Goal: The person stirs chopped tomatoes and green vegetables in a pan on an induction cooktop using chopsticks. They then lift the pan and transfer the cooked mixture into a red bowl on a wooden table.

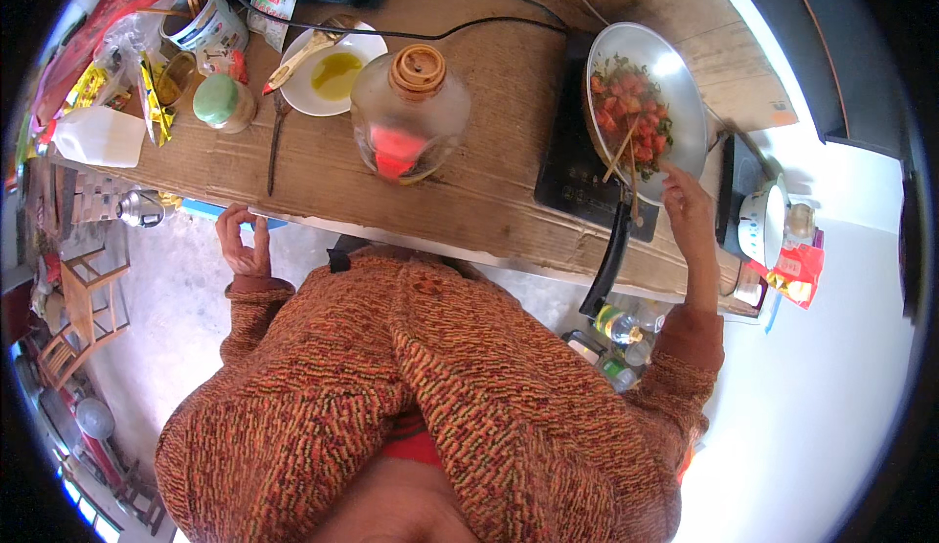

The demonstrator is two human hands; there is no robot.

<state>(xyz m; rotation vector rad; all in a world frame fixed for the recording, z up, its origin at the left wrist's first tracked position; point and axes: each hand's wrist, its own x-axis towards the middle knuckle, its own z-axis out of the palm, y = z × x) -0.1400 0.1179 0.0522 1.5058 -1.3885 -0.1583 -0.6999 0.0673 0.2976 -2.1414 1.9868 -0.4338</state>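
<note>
A metal frying pan (689, 114) with a black handle rests on a black induction cooktop (568, 154). Chopped red pieces, which look like tomato, and green bits (634, 114) lie in it. Two wooden chopsticks (621, 150) lean in the pan near the handle, apart from my hands. My right hand (686, 202) is at the near right rim of the pan, fingertips bent towards the food; whether they pinch something is not clear. Below the counter's front edge, at left, my left hand (246, 242) has loosely bent fingers, thumb apart, and holds nothing.
On the cardboard-covered counter (506, 169) stand a large plastic jug (411, 121), a white plate (370, 48) with yellow oil and a brush, a green-lidded jar (220, 103) and a white bottle (103, 136). A black cable (469, 23) crosses the back. Bottles (616, 323) stand below, at right.
</note>
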